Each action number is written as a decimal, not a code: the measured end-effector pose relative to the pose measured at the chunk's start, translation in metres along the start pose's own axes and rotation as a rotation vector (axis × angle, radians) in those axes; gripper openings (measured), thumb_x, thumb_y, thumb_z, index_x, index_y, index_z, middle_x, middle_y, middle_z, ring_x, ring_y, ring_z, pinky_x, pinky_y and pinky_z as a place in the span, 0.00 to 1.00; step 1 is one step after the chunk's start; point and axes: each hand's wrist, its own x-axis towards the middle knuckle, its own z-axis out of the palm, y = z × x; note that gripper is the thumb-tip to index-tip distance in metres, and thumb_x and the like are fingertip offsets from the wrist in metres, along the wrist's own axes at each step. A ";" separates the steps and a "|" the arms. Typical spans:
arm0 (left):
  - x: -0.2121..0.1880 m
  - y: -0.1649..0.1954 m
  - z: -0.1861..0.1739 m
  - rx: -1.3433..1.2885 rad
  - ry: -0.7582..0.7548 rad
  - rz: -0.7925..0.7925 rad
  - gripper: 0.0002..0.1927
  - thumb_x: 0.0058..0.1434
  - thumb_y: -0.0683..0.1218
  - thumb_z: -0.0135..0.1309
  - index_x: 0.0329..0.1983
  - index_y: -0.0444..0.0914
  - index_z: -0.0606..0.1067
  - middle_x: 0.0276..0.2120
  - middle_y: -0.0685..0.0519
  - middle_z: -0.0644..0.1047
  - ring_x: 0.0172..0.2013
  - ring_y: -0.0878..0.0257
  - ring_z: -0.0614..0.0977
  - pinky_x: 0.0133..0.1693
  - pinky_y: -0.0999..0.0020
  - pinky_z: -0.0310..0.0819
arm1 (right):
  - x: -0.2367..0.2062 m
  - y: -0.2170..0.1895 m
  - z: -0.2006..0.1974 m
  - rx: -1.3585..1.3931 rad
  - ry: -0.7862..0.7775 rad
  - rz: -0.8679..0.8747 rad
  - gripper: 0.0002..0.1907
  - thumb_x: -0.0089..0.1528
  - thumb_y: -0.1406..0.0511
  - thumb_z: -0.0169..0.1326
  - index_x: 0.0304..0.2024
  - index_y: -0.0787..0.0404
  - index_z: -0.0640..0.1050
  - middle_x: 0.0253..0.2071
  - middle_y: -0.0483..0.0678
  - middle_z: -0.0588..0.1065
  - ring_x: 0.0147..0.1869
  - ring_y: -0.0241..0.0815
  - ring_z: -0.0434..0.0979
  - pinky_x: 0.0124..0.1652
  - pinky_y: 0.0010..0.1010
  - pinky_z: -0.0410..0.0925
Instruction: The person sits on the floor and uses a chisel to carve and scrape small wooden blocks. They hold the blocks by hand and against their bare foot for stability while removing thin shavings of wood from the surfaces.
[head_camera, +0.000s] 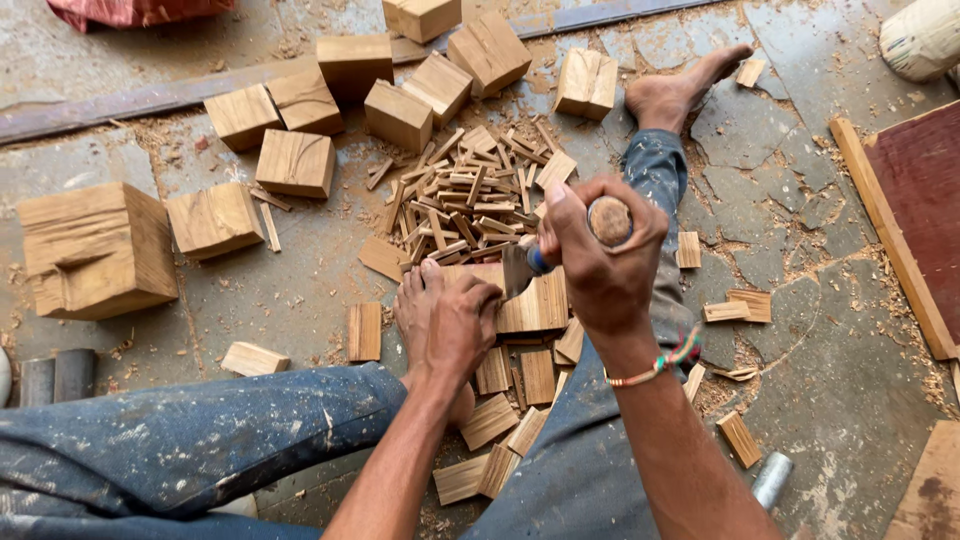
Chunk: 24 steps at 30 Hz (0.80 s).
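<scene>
Two bare hands work over a flat wooden slab (535, 305) lying on the stone floor (790, 300). The left hand (450, 320) presses down on the slab's near-left edge, fingers curled together on it. The right hand (600, 255) is clamped around the rounded wooden handle of a chisel (540, 260), whose metal blade meets the slab's top. Just beyond lies a heap of thin split sticks (470, 195); farther off stand rough-sawn square blocks (300, 160). Flat offcuts (500, 420) and sawdust litter the near floor.
</scene>
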 end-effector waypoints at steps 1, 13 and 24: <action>0.000 -0.001 0.005 -0.034 0.008 0.011 0.10 0.53 0.47 0.66 0.39 0.50 0.85 0.42 0.55 0.83 0.54 0.43 0.75 0.63 0.29 0.53 | -0.002 -0.002 -0.002 -0.019 -0.005 -0.040 0.12 0.69 0.70 0.56 0.30 0.62 0.73 0.26 0.45 0.74 0.29 0.31 0.75 0.29 0.24 0.70; -0.007 -0.014 0.005 0.116 0.313 0.085 0.08 0.48 0.52 0.63 0.32 0.56 0.85 0.42 0.51 0.83 0.46 0.48 0.80 0.56 0.46 0.67 | -0.011 -0.002 0.024 -0.186 0.052 -0.058 0.09 0.67 0.72 0.58 0.31 0.62 0.74 0.24 0.45 0.73 0.27 0.31 0.75 0.28 0.22 0.68; -0.006 -0.028 0.036 0.084 0.300 0.108 0.09 0.49 0.53 0.65 0.35 0.54 0.85 0.43 0.56 0.83 0.49 0.40 0.80 0.57 0.39 0.63 | -0.029 0.022 0.024 -0.374 0.001 -0.035 0.11 0.65 0.69 0.59 0.28 0.63 0.76 0.22 0.44 0.74 0.26 0.32 0.74 0.27 0.23 0.67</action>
